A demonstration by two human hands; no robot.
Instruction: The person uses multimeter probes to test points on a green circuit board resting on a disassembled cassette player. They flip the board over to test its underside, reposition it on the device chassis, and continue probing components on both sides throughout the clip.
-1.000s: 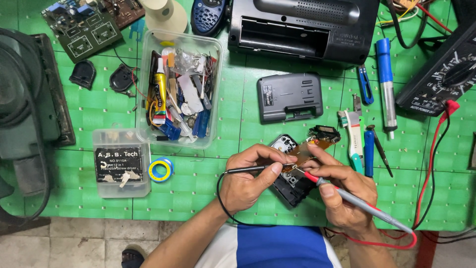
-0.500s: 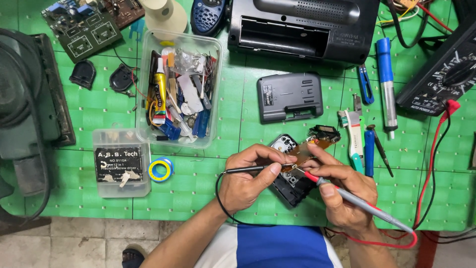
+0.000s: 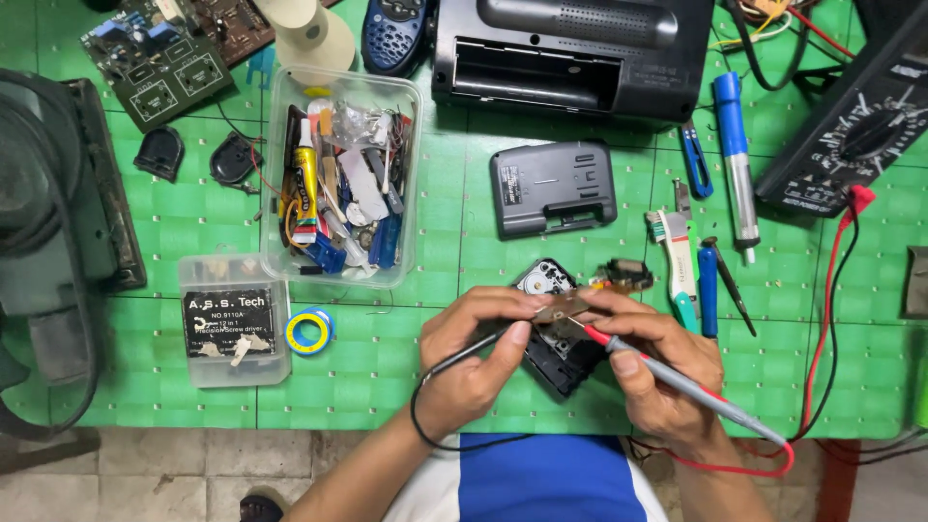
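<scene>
Down at the near edge of the green mat, both hands meet over a small black opened device. Left hand is curled closed, pinching a black probe between thumb and fingers and touching a small brown circuit board above the device. Right hand is closed around a red probe, its tip at the same board. Just left sits a roll of yellow-blue tape; a clear tub of tools stands farther up.
</scene>
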